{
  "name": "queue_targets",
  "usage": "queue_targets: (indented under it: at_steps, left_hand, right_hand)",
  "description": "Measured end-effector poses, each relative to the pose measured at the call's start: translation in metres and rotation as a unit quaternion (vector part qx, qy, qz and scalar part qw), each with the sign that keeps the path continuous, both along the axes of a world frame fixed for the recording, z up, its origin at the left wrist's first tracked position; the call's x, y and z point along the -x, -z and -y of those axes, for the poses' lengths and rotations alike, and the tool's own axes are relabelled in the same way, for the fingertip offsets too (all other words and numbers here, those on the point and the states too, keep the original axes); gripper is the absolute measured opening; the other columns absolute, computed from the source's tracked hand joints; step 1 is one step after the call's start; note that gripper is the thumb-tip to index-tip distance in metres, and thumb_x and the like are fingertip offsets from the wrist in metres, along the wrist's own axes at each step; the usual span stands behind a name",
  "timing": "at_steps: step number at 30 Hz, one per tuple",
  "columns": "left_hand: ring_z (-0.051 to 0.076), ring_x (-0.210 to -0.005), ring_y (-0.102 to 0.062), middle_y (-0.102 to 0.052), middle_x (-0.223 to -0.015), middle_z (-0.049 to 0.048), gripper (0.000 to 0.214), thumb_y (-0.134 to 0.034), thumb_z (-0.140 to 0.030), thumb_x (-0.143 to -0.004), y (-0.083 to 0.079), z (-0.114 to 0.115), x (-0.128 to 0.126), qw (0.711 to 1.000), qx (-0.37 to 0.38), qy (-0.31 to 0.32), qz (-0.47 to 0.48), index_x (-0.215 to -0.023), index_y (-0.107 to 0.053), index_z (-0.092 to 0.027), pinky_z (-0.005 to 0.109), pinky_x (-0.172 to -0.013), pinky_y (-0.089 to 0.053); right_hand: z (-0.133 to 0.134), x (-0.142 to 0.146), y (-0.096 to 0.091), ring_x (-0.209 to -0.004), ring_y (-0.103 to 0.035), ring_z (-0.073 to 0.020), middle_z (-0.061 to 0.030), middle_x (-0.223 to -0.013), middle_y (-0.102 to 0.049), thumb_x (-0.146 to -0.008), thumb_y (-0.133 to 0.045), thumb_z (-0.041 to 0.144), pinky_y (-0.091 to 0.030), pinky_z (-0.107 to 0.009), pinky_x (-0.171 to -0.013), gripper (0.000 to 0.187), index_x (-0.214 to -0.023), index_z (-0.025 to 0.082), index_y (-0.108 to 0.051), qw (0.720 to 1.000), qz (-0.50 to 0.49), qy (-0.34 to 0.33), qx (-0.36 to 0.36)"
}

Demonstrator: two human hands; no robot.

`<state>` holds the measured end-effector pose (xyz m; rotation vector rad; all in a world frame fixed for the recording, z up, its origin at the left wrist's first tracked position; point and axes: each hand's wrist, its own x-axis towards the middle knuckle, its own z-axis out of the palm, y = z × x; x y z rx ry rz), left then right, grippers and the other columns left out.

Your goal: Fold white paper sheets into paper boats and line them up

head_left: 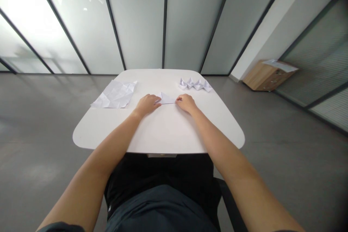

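A small folded piece of white paper (167,99) lies on the white table between my hands, with a pointed corner standing up at its far side. My left hand (148,104) grips its left end, fingers laid over the paper and thumb at the near edge. At the right end, my right hand (186,103) pinches the paper's corner between thumb and curled fingers. Parts of the paper under both hands are hidden.
Creased white paper sheets (115,94) lie at the table's left. Several folded paper boats (195,84) stand in a row at the back right. The white table (165,134) has rounded corners. A wooden cabinet (268,76) stands on the floor at right, before frosted glass panels.
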<state>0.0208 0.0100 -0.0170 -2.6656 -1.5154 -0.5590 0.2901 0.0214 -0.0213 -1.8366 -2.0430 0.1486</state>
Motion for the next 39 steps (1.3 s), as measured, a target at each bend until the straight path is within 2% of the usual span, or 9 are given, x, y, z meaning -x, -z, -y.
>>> queue_targets:
  at_steps: [7,13,17,19,21,24,31,36,39]
  left_hand:
    - [0.028,-0.109,-0.069,-0.078,-0.118,0.0085,0.035,-0.053,-0.048,-0.103,-0.005,0.000,-0.003,1.000,0.003,-0.012,-0.013,-0.120,-0.078,-0.030,0.036,-0.094,-0.051]
    - [0.027,-0.104,-0.071,-0.079,-0.108,0.0096,0.039,-0.047,-0.049,-0.106,-0.010,0.007,-0.004,0.999,0.007,-0.038,0.001,-0.113,-0.081,-0.030,0.034,-0.089,-0.049]
    - [0.027,-0.098,-0.073,-0.080,-0.102,0.0109,0.042,-0.045,-0.048,-0.107,-0.014,0.010,-0.007,0.999,0.009,-0.043,0.009,-0.114,-0.080,-0.028,0.033,-0.088,-0.049]
    - [0.027,-0.097,-0.074,-0.080,-0.103,0.0120,0.045,-0.040,-0.047,-0.109,-0.016,0.010,-0.008,0.999,-0.001,-0.039,0.006,-0.116,-0.080,-0.026,0.034,-0.087,-0.049]
    - [0.027,-0.096,-0.074,-0.080,-0.104,0.0128,0.048,-0.037,-0.045,-0.110,-0.018,0.011,-0.009,0.999,-0.013,-0.037,0.009,-0.116,-0.079,-0.024,0.034,-0.086,-0.049]
    - [0.027,-0.096,-0.074,-0.080,-0.105,0.0130,0.047,-0.037,-0.044,-0.111,-0.020,0.012,-0.010,0.999,-0.023,-0.032,0.022,-0.115,-0.078,-0.021,0.033,-0.086,-0.050]
    - [0.025,-0.097,-0.075,-0.080,-0.108,0.0101,0.036,-0.044,-0.039,-0.109,-0.020,0.019,-0.018,0.998,-0.016,0.009,0.068,-0.126,-0.073,-0.023,0.032,-0.090,-0.051]
    - [0.024,-0.095,-0.077,-0.081,-0.113,0.0069,0.042,-0.054,-0.031,-0.103,-0.018,0.021,-0.025,0.992,-0.004,-0.010,0.127,-0.144,-0.059,-0.025,0.033,-0.093,-0.052]
    - [0.024,-0.097,-0.077,-0.080,-0.117,0.0074,0.047,-0.056,-0.026,-0.100,-0.017,0.021,-0.027,0.988,0.000,-0.043,0.146,-0.148,-0.055,-0.025,0.034,-0.097,-0.052]
  right_hand:
    - [0.002,0.003,-0.003,-0.114,-0.067,-0.0262,-0.0097,-0.121,-0.076,-0.098,-0.062,0.040,-0.051,-0.035,-0.099,0.026,-0.107,0.025,-0.082,1.000,0.000,-0.002,0.009]
    - [0.005,0.010,0.000,-0.124,-0.062,-0.0288,-0.0147,-0.130,-0.068,-0.101,-0.061,0.051,-0.046,-0.041,-0.109,0.036,-0.119,0.024,-0.077,0.998,-0.039,-0.018,-0.039]
    - [0.005,0.016,0.002,-0.132,-0.059,-0.0314,-0.0193,-0.142,-0.061,-0.099,-0.065,0.050,-0.046,-0.042,-0.109,0.059,-0.147,0.017,-0.056,0.993,-0.086,-0.006,-0.081]
    - [0.006,0.021,0.001,-0.128,-0.061,-0.0322,-0.0204,-0.138,-0.065,-0.098,-0.066,0.050,-0.047,-0.042,-0.107,0.071,-0.155,0.013,-0.043,0.989,-0.116,0.019,-0.091]
    - [0.008,0.026,0.000,-0.123,-0.065,-0.0330,-0.0180,-0.124,-0.073,-0.099,-0.064,0.052,-0.047,-0.043,-0.105,0.075,-0.155,0.011,-0.037,0.987,-0.132,0.037,-0.080]
    - [0.013,0.036,-0.002,-0.121,-0.067,-0.0341,-0.0137,-0.107,-0.079,-0.099,-0.061,0.059,-0.045,-0.045,-0.106,0.071,-0.150,0.012,-0.042,0.991,-0.121,0.037,-0.044]
    - [0.018,0.055,-0.005,-0.125,-0.068,-0.0318,-0.0118,-0.110,-0.081,-0.102,-0.049,0.070,-0.043,-0.042,-0.107,0.071,-0.149,0.018,-0.046,0.991,-0.133,-0.011,0.005]
    - [0.021,0.057,-0.007,-0.115,-0.072,-0.0312,-0.0095,-0.106,-0.081,-0.104,-0.051,0.046,-0.047,-0.041,-0.101,0.053,-0.148,0.017,-0.046,0.992,-0.122,-0.035,0.009]
    - [0.024,0.056,-0.007,-0.108,-0.074,-0.0305,-0.0098,-0.109,-0.080,-0.099,-0.053,0.030,-0.050,-0.038,-0.097,0.057,-0.154,0.017,-0.043,0.994,-0.096,-0.056,-0.008]
